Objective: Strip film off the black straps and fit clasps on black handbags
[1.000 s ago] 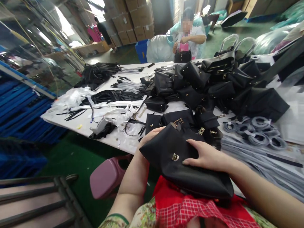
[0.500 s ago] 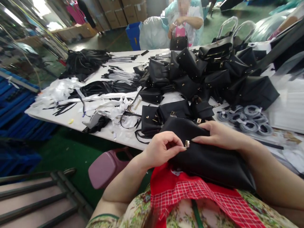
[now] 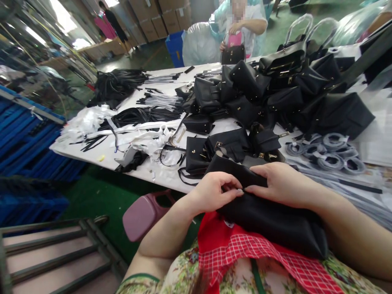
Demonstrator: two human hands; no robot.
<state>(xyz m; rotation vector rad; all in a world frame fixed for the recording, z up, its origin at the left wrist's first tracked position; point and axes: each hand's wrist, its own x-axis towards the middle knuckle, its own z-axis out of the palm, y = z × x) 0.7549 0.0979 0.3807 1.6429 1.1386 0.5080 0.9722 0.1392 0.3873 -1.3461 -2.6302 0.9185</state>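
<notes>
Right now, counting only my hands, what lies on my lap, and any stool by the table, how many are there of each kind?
Black bag: 1
Hands on it, left hand and right hand: 2
Red checked cloth: 1
Purple stool: 1
Total: 5

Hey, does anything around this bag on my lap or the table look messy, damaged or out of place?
Nothing looks damaged. White wrapping scraps lie strewn along the table's near edge, with a loose black strap beside them. The bag on your lap, under your left hand and right hand, looks intact.

Both hands (image 3: 245, 190) pinched together on black bag (image 3: 275, 222) in lap
</notes>
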